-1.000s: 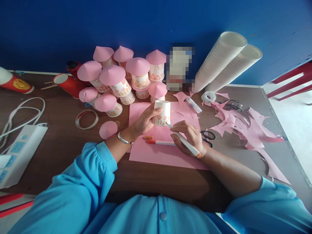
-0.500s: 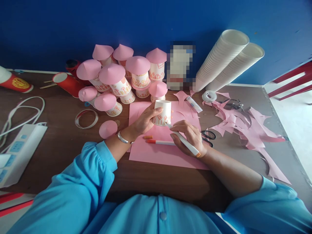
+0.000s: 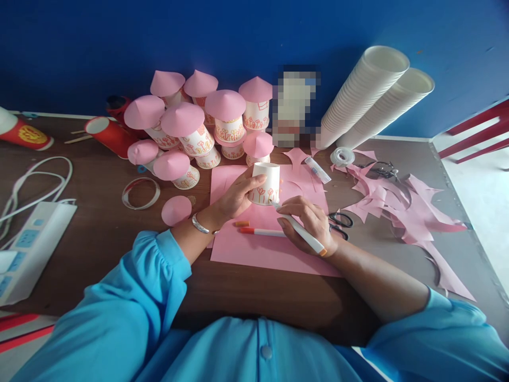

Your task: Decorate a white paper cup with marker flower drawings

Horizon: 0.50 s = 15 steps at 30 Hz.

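My left hand is closed around a white paper cup, which is tilted over the pink paper. Red flowers with stems are drawn along the cup's lower part. In my right hand is a white marker with an orange end, its tip at the cup's lower edge. A second white marker with a red cap lies on the pink paper, partly covered by my right hand. Near it rests a loose orange cap. Beside my right hand are black-handled scissors, partly hidden.
Several decorated cups with pink cone roofs stand at the back. Two tall cup stacks lean by the blue wall. Pink scraps, a tape roll and a glue stick lie right; a power strip sits left.
Hardly anything differs. Both hands keep their places, with the marker tip still at the cup's lower edge; the view has shifted very slightly.
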Available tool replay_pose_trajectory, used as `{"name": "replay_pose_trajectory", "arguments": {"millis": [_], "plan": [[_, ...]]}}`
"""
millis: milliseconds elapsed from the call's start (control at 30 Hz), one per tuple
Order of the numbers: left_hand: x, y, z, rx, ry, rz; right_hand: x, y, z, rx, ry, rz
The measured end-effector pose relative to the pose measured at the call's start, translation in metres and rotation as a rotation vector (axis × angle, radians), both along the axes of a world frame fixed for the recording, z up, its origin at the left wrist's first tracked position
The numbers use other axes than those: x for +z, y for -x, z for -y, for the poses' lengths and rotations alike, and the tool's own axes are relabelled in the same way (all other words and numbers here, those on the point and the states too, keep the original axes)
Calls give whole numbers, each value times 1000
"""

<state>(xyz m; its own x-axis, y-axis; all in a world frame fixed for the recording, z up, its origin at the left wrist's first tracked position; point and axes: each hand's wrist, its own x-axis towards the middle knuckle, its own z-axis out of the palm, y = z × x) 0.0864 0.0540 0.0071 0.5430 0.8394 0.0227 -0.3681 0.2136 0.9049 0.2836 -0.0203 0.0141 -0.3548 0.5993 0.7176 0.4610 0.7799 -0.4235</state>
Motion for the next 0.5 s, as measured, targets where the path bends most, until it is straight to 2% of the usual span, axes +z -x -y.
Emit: {"name": "replay_pose_trajectory", "arguments": {"millis": [500], "plan": [[-4,0,-2,-20,40,4,3,1,0,15,-22,11]]}}
